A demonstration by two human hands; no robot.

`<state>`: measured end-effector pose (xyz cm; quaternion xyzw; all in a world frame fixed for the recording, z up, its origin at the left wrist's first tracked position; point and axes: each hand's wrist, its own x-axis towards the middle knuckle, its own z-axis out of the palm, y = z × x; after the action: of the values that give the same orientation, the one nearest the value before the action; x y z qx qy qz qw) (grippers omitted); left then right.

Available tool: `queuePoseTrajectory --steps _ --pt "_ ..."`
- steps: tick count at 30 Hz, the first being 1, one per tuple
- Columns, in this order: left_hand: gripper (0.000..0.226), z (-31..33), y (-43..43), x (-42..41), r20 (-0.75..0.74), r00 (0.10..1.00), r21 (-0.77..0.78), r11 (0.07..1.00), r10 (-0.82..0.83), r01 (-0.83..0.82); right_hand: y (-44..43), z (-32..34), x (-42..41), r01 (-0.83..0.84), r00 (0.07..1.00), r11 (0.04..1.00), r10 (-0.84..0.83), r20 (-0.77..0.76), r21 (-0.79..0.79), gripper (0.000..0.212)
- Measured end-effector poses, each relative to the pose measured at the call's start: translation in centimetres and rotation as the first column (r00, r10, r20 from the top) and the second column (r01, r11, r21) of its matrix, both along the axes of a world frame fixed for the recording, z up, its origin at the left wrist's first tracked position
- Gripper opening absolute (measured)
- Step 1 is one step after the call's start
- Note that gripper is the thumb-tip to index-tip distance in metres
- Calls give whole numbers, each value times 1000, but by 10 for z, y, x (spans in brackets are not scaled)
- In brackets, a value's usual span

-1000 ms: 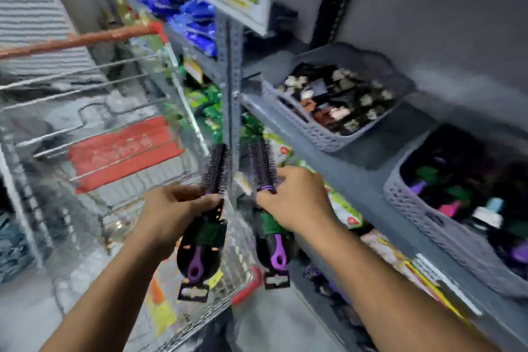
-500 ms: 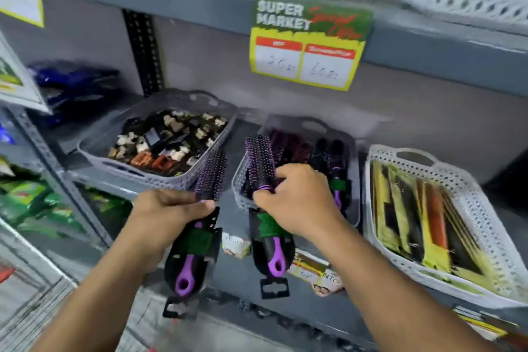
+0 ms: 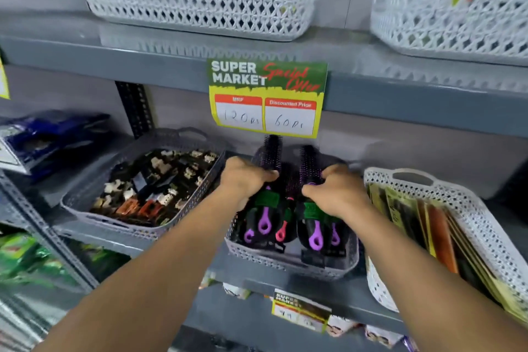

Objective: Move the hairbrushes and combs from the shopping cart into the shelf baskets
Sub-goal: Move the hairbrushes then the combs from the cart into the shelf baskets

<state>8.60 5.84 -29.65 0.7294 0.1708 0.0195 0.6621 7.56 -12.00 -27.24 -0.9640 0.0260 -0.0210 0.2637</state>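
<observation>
My two forearms reach up from the bottom of the view toward the shelf (image 3: 285, 274). My left hand (image 3: 245, 180) has its fingers (image 3: 267, 177) clenched round a round brush (image 3: 270, 151), just below the bristles. My right hand (image 3: 337, 191) grips a second brush (image 3: 308, 163) the same way. Both brushes hang over the grey basket (image 3: 285, 261), bristle heads tilted toward the back wall, purple handles pointing at me. More brushes already lie in that basket. I see a grey basket of clips (image 3: 125, 229) just left of it, and a white basket of combs (image 3: 474, 217) just right. Beyond, a price sign (image 3: 267, 99) hangs from the upper shelf edge, with two white baskets (image 3: 197, 0) on top.
</observation>
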Motion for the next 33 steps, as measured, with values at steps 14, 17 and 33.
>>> queuePoseTrajectory --steps 14,17,33 --pt "40 -30 -47 58 -147 989 461 885 -1 69 -11 -41 51 113 990 993 -116 -83 -41 36" --pt "34 -40 -52 58 -192 981 533 841 17 90 -9 -55 47 121 983 991 -128 -133 -60 40" --pt "32 -56 -52 54 -301 954 617 761 -3 198 5 -74 38 52 988 969 -85 -127 -243 25"
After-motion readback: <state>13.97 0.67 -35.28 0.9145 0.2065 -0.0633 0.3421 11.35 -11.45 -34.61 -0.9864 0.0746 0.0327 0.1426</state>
